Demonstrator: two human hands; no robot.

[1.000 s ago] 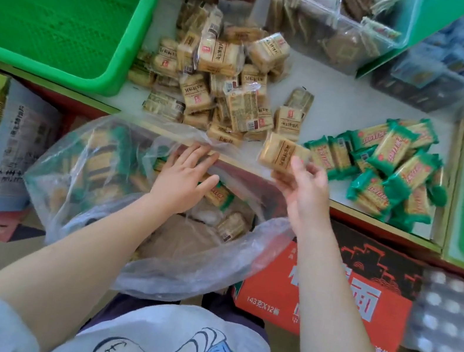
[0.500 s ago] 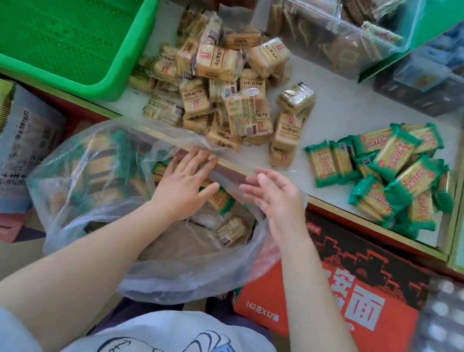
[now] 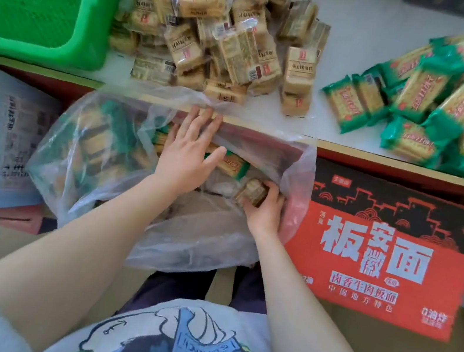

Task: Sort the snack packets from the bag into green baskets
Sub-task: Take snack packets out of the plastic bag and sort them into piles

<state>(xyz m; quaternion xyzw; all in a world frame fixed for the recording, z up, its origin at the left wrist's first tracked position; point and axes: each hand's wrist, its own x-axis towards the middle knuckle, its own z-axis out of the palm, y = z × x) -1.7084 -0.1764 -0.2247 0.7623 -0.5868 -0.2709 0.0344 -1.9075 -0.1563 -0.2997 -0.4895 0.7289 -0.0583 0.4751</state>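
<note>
A clear plastic bag (image 3: 97, 158) of snack packets hangs below the shelf edge. My left hand (image 3: 187, 155) lies flat, fingers spread, on the bag's upper rim and holds nothing. Inside the bag's right side, my right hand (image 3: 263, 212) is closed around a tan packet (image 3: 252, 192). On the white shelf lie a heap of tan packets (image 3: 224, 35) and, to the right, a heap of green packets (image 3: 429, 102). A green basket (image 3: 95, 27) stands at the shelf's left end.
A red carton with white lettering (image 3: 382, 249) stands right of the bag. Printed sacks (image 3: 13, 143) lean at the left. The shelf's wooden front edge (image 3: 382, 159) runs just above the bag's mouth.
My right hand set a tan packet on the tan heap, came back empty, and has dropped into the bag and closed on another tan packet. The camera has tipped down and closer.
</note>
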